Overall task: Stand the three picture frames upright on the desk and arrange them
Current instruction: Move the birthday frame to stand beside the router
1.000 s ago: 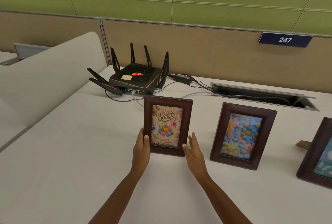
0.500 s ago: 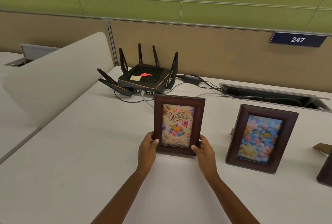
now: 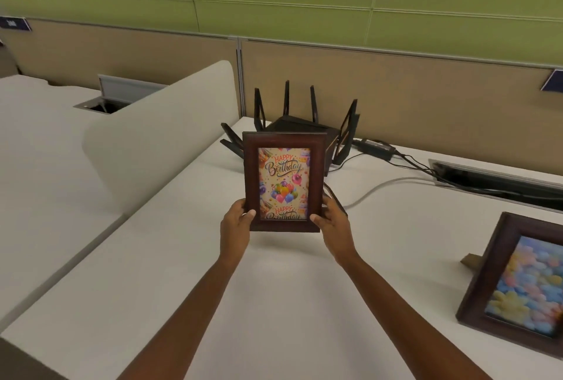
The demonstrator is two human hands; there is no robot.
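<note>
The birthday frame (image 3: 285, 181) is upright and, it seems, lifted a little above the desk (image 3: 274, 303). The left hand (image 3: 236, 224) and the right hand (image 3: 333, 221) each pinch one lower corner, thumb in front. I judge this frame is being arranged; next it must be set down on its back stand, which is hidden. Far right of the right hand the flower frame (image 3: 524, 285) stands, cut by the edge. The third frame is not visible.

Two picture frames: birthday frame (image 3: 285, 181), centre; flower frame (image 3: 524, 282), 4 o'clock. Two hands: left hand (image 3: 236, 222), right hand (image 3: 333, 221). One router (image 3: 298, 126), 12 o'clock. One power adapter (image 3: 376, 148), 1 o'clock.
</note>
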